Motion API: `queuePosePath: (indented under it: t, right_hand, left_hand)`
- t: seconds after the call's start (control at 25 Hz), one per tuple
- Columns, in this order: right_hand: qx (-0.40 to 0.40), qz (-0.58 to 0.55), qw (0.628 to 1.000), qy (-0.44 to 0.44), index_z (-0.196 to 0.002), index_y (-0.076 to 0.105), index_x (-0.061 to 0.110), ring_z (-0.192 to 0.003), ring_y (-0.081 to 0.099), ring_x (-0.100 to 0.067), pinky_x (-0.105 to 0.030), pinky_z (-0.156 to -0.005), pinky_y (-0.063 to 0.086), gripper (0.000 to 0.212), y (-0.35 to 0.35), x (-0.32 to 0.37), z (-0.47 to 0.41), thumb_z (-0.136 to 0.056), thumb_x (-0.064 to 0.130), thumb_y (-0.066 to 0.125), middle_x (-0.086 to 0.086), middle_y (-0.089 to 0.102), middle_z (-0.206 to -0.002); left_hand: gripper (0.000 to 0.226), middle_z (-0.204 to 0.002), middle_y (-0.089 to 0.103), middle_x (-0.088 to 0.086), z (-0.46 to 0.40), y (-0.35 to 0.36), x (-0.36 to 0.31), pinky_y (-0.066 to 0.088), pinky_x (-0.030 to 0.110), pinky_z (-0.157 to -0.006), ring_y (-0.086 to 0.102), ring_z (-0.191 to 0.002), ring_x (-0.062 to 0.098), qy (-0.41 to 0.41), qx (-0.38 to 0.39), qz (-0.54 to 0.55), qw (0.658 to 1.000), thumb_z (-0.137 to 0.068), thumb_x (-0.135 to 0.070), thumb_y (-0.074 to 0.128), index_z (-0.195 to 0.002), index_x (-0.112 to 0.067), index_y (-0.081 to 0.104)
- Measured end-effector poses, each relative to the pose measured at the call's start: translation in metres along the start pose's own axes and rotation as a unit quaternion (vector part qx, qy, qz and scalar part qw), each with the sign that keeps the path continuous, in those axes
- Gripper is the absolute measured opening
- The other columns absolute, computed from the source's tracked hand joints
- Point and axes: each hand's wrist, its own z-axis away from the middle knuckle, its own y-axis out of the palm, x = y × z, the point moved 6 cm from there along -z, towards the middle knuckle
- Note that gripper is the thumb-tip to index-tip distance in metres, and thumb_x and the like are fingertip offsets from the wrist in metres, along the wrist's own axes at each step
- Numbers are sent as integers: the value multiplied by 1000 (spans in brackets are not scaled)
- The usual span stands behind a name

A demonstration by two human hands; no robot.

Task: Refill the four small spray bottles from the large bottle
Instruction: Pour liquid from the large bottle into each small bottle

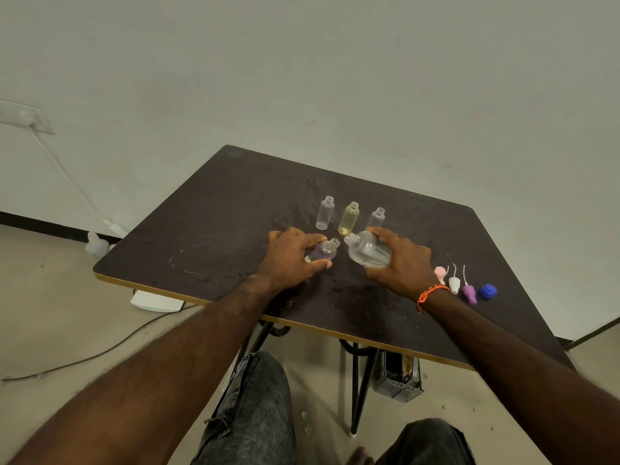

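Both forearms extend forward over the counter's near edge, palms down. The left hand curls its fingers and thumb around a small bottle. The right hand grips the large bottle, tilted toward the left hand. An orange band circles the right wrist.

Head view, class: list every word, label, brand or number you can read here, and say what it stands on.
None can be read.
Large bottle, in the right hand: dark print on its side, too blurred to read.
Small bottles and caps: no text visible.
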Motion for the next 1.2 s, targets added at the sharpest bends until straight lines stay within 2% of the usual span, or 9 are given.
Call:
queuePosePath:
  t: [0.12,0.24,0.36,0.48,0.84,0.92,1.0,1.12,1.2]
  right_hand:
    - [-12,-68,998,16,-139,44,34,-118,56,-21,-43,-100,32,72,3,-1,2,-76,38,79,6,61,-130]
    - [-38,-154,986,50,-135,43,29,-112,58,-20,-45,-100,48,75,1,-10,2,-72,38,83,4,59,-127]
    - [-54,-230,969,78,-134,42,22,-112,56,-17,-36,-96,53,75,2,-18,4,-74,29,86,0,56,-130]
    - [-67,-259,957,109,-137,42,20,-117,56,-19,-39,-100,52,76,8,-29,7,-76,29,86,-2,56,-134]
    - [-99,-293,939,152,-138,38,25,-110,56,-13,-32,-92,52,82,22,-55,28,-72,31,86,6,52,-131]
    - [-199,-270,929,158,-122,43,23,-98,54,-15,-40,-84,54,64,15,-54,47,-69,23,80,3,50,-118]
    - [-238,-231,940,86,-102,48,22,-83,51,-12,-36,-71,50,42,11,-34,63,-70,10,73,4,51,-99]
    - [-137,-214,967,-10,-92,56,23,-69,53,-7,-22,-61,44,25,26,11,67,-75,7,66,14,53,-81]
    - [-48,-236,970,-11,-108,62,24,-73,58,-3,-18,-66,49,29,44,33,55,-81,11,65,14,60,-92]
  left_hand:
    - [53,-119,72,-11,2,-3,-1,23,36,-98,56,-119,9,0,-21,31,999,-86,-51,78,-134,-30,67]
    - [43,-118,74,-12,2,-3,1,26,38,-101,64,-114,7,0,-28,57,998,-88,-50,75,-125,-30,70]
    - [50,-119,74,-12,2,2,10,34,50,-113,67,-113,8,-26,-16,82,996,-86,-57,72,-127,-29,66]
    - [52,-120,73,-8,0,6,15,32,50,-116,68,-115,13,-48,-10,78,996,-87,-53,76,-129,-26,60]
    - [57,-113,72,-16,-4,7,19,40,48,-103,63,-112,11,-50,8,23,998,-80,-70,70,-126,-38,62]
    - [51,-110,72,-18,-6,4,16,35,42,-98,62,-112,9,-48,-1,1,999,-82,-64,74,-124,-37,63]
    - [50,-110,71,-18,-6,3,12,31,39,-95,61,-112,9,-45,-4,-21,999,-83,-62,74,-124,-36,64]
    - [49,-110,71,-17,-6,-1,9,30,37,-93,59,-113,10,-45,-8,-49,998,-84,-60,73,-125,-34,63]
    - [53,-115,70,-15,-6,-5,9,31,39,-97,57,-118,12,-52,-11,-65,996,-87,-59,72,-131,-31,61]
